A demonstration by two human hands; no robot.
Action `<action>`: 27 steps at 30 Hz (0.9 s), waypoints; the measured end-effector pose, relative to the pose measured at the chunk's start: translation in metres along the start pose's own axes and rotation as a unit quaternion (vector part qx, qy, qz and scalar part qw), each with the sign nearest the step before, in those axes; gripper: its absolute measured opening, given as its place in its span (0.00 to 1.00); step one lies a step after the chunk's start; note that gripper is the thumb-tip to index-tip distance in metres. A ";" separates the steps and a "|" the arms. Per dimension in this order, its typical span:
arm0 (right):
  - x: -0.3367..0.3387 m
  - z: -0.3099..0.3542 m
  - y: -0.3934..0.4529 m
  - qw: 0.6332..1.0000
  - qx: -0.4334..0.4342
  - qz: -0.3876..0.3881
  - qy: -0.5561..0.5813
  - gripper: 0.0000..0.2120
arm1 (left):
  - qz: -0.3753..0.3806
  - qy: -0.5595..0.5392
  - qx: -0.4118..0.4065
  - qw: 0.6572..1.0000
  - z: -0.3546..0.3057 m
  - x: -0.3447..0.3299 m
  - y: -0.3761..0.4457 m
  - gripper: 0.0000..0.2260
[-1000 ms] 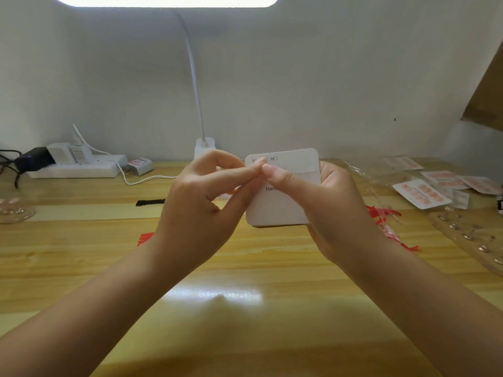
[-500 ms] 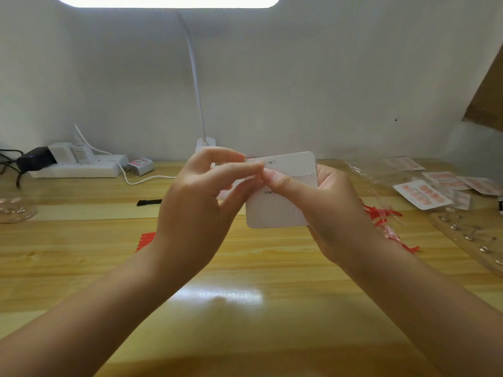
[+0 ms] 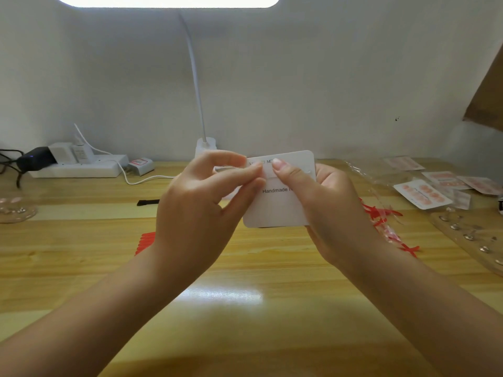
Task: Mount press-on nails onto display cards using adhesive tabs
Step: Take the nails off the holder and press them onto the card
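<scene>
Holding display card (image 3: 277, 205) | right hand (image 3: 326, 210) behind | left hand (image 3: 196, 213) pinching top-left edge

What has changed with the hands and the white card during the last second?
Very little. The right hand still holds the white display card upright, thumb on its upper face; the card has tilted slightly. The left hand keeps its fingertips pinched at the card's upper left, beside the right thumb. What it pinches is too small to tell. Nothing on the wooden desk moved.

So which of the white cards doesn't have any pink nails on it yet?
The display card held up in both hands: its face shows only print, "Handmade". The cards lying on the table at far right already carry rows of pink nails.
</scene>
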State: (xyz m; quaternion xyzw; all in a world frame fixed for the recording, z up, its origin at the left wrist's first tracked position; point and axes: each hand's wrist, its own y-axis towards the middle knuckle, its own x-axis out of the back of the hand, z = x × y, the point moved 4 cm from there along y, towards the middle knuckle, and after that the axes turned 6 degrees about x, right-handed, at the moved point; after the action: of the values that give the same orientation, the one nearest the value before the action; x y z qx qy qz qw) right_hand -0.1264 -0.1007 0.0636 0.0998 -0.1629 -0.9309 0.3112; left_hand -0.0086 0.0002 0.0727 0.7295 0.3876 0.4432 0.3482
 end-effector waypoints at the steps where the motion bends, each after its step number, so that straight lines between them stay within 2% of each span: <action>1: 0.000 0.000 0.000 1.000 0.000 0.000 0.002 0.11 | -0.002 0.003 -0.005 1.000 0.000 0.000 0.000 0.09; 5: 0.001 0.000 -0.001 1.000 0.006 0.001 -0.003 0.09 | 0.004 0.004 -0.015 1.000 0.000 -0.001 0.000 0.08; 8: 0.002 0.000 0.000 1.000 0.005 0.007 -0.007 0.07 | 0.037 -0.043 0.010 0.998 -0.001 -0.003 0.001 0.09; 10: 0.003 -0.001 0.000 1.000 -0.010 0.009 0.007 0.07 | 0.052 -0.126 0.083 0.987 0.001 -0.004 0.002 0.10; 13: 0.004 -0.002 0.001 0.999 -0.032 0.015 0.038 0.08 | 0.074 -0.262 0.217 0.937 0.008 -0.008 0.000 0.15; 15: 0.004 -0.003 0.001 0.998 -0.036 0.020 0.051 0.06 | 0.083 -0.296 0.251 0.918 0.011 -0.010 -0.001 0.16; 18: 0.004 -0.004 0.002 0.997 -0.037 0.021 0.057 0.07 | 0.084 -0.300 0.247 0.918 0.011 -0.010 -0.001 0.16; 24: 0.004 -0.006 0.002 0.997 -0.037 0.025 0.059 0.11 | 0.058 -0.243 0.195 0.948 0.005 -0.008 -0.002 0.14; 27: 0.003 -0.008 0.002 0.997 -0.028 0.028 0.064 0.16 | 0.041 -0.217 0.163 0.962 0.001 -0.006 -0.002 0.16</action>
State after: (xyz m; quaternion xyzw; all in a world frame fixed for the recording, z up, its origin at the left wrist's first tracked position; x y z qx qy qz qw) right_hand -0.1254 -0.1053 0.0569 0.1457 -0.1192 -0.9178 0.3495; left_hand -0.0104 -0.0042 0.0681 0.8703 0.3398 0.2187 0.2816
